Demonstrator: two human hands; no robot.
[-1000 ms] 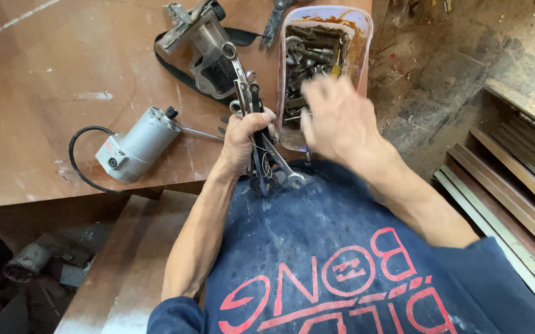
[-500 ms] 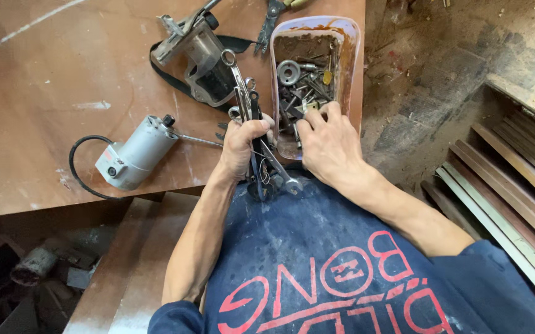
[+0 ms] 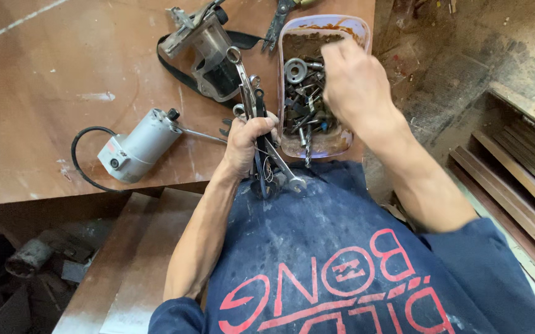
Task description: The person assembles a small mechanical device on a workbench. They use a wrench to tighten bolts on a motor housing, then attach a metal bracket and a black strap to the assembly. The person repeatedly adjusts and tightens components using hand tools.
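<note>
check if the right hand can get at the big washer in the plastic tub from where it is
Probably yes. The right hand hovers over the open plastic tub, and the big washer lies uncovered on top of the metal parts just beside it. The left hand, gripping a bundle of wrenches, stays outside the tub.

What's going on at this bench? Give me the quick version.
A person stands at a brown table. The left hand has its grip shut around a bundle of wrenches. The right hand reaches into a clear plastic tub full of small metal parts; what its fingers hold is hidden. A grey motor unit with a black cord lies on the table to the left.
</note>
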